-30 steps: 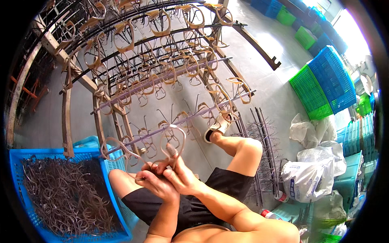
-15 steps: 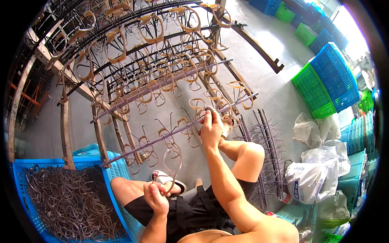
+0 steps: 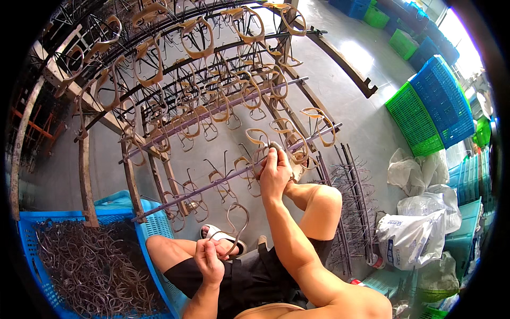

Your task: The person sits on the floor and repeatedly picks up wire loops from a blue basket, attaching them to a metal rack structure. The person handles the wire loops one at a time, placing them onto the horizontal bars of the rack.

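My left hand [image 3: 210, 261], low in front of my lap, is closed on the narrow end of a thin brown loop-shaped piece [image 3: 246, 219] with an open curve. My right hand [image 3: 275, 174] reaches up to the lowest purple rod [image 3: 215, 181] of a rack. Its fingers are pinched near the rod's right part, on a brown loop piece, though the grip is partly hidden. Several similar tan loops [image 3: 319, 118] hang along this rod from thin prongs. More rods above carry rows of tan loops [image 3: 200, 49].
A blue crate [image 3: 79, 212] full of loose dark loop pieces stands beside my left leg. On the right lie spare pronged rods [image 3: 350, 196], white sacks [image 3: 417, 239], and stacked green and blue crates [image 3: 422, 111]. The rack's uprights [image 3: 87, 170] stand ahead at left.
The loop in my left hand has turned and tilted to the right, and the hand has risen slightly. My right hand has shifted a little left and down along the rod.
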The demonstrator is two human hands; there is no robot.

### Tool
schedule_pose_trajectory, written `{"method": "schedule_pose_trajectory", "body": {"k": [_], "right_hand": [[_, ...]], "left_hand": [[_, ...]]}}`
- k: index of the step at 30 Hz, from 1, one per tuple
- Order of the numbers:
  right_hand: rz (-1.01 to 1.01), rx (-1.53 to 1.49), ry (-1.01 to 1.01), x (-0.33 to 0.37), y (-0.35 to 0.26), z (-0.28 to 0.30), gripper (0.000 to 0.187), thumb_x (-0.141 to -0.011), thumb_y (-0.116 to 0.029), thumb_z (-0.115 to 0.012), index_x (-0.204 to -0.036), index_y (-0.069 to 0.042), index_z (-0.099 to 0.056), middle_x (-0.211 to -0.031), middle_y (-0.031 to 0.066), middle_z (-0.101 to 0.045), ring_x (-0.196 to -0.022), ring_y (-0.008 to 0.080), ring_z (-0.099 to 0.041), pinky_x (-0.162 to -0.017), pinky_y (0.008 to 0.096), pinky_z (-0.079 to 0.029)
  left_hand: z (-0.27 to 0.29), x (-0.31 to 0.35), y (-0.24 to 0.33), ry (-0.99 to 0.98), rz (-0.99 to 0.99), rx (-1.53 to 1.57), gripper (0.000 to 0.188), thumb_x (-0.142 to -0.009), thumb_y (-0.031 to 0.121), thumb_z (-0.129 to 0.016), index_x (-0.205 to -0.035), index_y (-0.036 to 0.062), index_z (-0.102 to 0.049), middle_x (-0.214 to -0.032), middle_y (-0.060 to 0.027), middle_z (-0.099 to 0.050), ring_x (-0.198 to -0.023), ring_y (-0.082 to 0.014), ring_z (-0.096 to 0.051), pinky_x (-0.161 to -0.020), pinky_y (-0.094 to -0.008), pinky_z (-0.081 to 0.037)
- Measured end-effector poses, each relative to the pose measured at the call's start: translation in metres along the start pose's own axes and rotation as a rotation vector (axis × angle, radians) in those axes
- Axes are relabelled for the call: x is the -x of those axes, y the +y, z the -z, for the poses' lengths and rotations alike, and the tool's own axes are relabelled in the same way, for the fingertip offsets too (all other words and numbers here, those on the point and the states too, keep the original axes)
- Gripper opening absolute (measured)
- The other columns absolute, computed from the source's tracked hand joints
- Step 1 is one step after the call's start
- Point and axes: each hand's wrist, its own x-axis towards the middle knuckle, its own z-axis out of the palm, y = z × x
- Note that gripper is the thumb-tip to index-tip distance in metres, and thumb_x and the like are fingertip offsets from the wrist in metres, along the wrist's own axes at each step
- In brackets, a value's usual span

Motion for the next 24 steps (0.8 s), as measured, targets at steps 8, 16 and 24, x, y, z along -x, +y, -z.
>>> {"method": "schedule_pose_trajectory", "body": {"k": [8,16,24], "right_hand": [[-0.085,0.020,-0.128,0.001,-0.008,0.003,0.021,-0.095,-0.022,-0.048,-0.088,-0.004,-0.057,-0.056,-0.0027,-0.045,-0.044,0.0044,-0.040,-0.037,0.0205,-0.034],[0.145,0.365,-0.256,0.002,0.011,0.005,0.023,-0.093,-0.022,-0.054,-0.100,-0.002,-0.062,-0.051,-0.0027,-0.043,-0.045,0.0044,-0.038,-0.041,0.0235,-0.032],[0.233,0.465,-0.222,-0.006,0.003,0.009,0.022,-0.094,-0.023,-0.053,-0.094,-0.003,-0.062,-0.052,-0.0069,-0.040,-0.044,0.0029,-0.036,-0.039,0.0209,-0.030]], "left_hand": [[-0.005,-0.001,0.004,-0.030,-0.005,-0.002,0.027,-0.098,0.025,-0.038,-0.081,0.0045,-0.045,-0.051,-0.0040,-0.044,-0.041,-0.0113,-0.041,-0.042,-0.0223,-0.034],[0.001,-0.005,0.005,0.020,-0.070,0.013,0.029,-0.098,0.026,-0.039,-0.078,0.0046,-0.045,-0.052,-0.0034,-0.044,-0.040,-0.0106,-0.040,-0.039,-0.0219,-0.034],[0.014,0.000,0.006,0.063,-0.022,0.037,0.028,-0.097,0.026,-0.040,-0.080,0.0047,-0.048,-0.050,-0.0022,-0.044,-0.040,-0.0107,-0.041,-0.040,-0.0221,-0.035]]}}
